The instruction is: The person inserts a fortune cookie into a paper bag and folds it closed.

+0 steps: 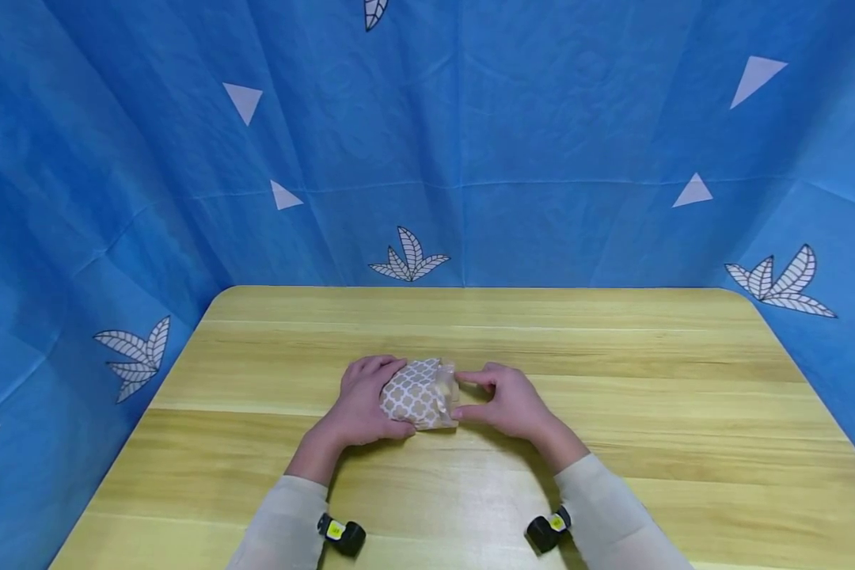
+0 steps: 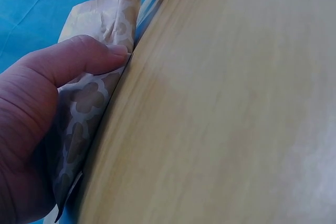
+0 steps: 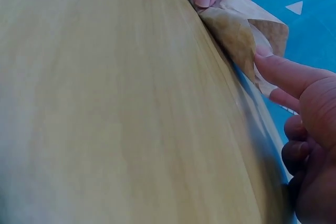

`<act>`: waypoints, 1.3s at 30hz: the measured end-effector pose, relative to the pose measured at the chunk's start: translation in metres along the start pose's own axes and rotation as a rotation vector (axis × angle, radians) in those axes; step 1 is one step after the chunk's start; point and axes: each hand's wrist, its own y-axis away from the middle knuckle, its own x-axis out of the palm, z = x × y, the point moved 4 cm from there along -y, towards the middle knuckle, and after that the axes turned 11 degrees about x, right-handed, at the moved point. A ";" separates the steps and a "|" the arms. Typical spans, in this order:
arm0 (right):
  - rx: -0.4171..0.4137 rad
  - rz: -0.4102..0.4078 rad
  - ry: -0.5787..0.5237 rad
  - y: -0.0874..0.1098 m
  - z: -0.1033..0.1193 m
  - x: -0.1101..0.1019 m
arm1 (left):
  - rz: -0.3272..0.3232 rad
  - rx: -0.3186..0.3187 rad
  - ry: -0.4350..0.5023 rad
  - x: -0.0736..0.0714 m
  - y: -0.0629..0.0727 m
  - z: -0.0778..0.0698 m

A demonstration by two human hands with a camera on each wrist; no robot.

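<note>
A small paper bag with a tan and white quatrefoil pattern lies on the wooden table, its mouth towards the right. My left hand grips its closed end, thumb along the near edge and fingers over the far edge. In the left wrist view that thumb presses on the patterned paper. At the mouth, my right hand holds the rim between thumb and index finger, set apart at its two corners. The right wrist view shows the plain brown paper folded and gaping there, the other right fingers curled below.
The wooden table spreads around both hands, with rounded far corners. A blue curtain with white leaf and triangle prints hangs behind it and along the sides. Each wrist wears a strapped black camera, the left one and the right one.
</note>
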 end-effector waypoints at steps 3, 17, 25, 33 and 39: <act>0.010 0.005 -0.020 -0.001 0.001 0.000 | -0.004 -0.001 0.000 0.000 0.000 0.000; 0.021 0.039 -0.041 -0.006 0.006 0.006 | 0.001 -0.013 0.012 -0.002 0.001 -0.004; 0.010 0.040 0.001 -0.008 0.009 0.008 | 0.006 0.006 -0.001 -0.001 -0.001 -0.006; -0.023 0.026 0.035 -0.008 0.009 0.009 | 0.009 0.003 -0.014 -0.001 -0.002 -0.007; 0.022 0.037 -0.050 -0.005 0.005 0.006 | 0.008 -0.017 -0.045 0.000 -0.001 -0.011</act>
